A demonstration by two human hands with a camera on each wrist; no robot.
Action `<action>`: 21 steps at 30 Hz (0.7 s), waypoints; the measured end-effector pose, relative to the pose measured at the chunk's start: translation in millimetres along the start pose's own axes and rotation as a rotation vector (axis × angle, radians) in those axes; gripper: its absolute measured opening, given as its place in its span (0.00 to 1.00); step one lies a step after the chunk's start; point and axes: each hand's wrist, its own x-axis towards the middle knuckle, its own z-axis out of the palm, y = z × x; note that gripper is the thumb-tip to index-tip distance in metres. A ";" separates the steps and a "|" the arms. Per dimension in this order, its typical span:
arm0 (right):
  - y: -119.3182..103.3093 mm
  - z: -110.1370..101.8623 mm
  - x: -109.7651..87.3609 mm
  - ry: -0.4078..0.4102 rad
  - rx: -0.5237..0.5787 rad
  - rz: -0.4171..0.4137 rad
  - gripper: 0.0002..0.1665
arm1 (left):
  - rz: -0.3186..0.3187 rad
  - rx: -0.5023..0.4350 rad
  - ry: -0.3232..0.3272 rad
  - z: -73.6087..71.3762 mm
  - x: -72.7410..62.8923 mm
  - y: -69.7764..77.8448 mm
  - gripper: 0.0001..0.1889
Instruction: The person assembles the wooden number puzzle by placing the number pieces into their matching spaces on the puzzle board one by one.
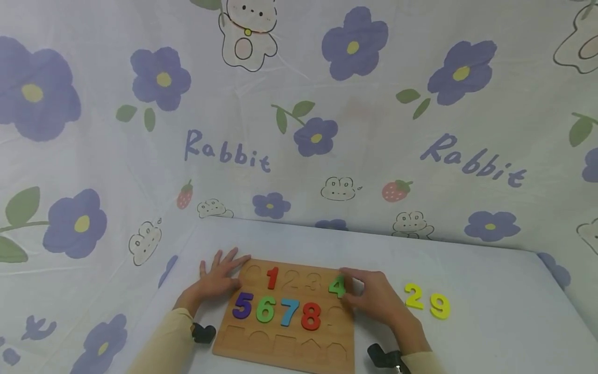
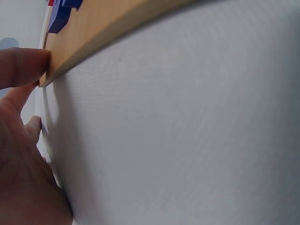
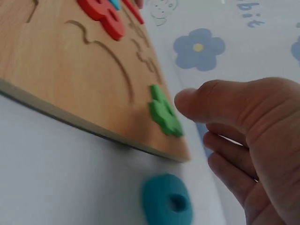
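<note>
A wooden number board [image 1: 322, 337] lies on the white table, and a green 4 [image 1: 335, 287] sits at its upper right corner. My right hand [image 1: 374, 296] is at that corner, with thumb and index finger spread about the 4. In the right wrist view, the thumb [image 3: 206, 104] is beside the green 4 [image 3: 163, 112], apart from it. The left hand [image 1: 217, 278] has its fingers spread at the board's upper left, fingertips at the edge. The left wrist view shows a fingertip [image 2: 28, 68] against the board's side.
The board carries a red 1 [image 1: 272, 278], purple 5 [image 1: 243, 306], green 6 [image 1: 266, 309], blue 7 [image 1: 288, 311] and red 8 [image 1: 311, 316]. Right of it lie a yellow 2 [image 1: 413, 296] and yellow 9 [image 1: 439, 306]. A teal ring-shaped piece [image 3: 161, 201] is near the board's edge.
</note>
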 end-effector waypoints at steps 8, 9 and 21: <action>13.1 -39.6 -22.1 0.063 -0.026 -0.109 0.37 | -0.003 -0.021 -0.021 -5.5 -4.0 8.7 0.40; 15.9 -45.6 -25.6 0.074 -0.032 -0.126 0.37 | -0.003 -0.018 -0.018 -4.1 -2.8 6.9 0.40; 51.1 -117.5 -70.3 0.104 -0.107 -0.117 0.35 | 0.007 0.009 0.011 3.8 4.3 -5.9 0.39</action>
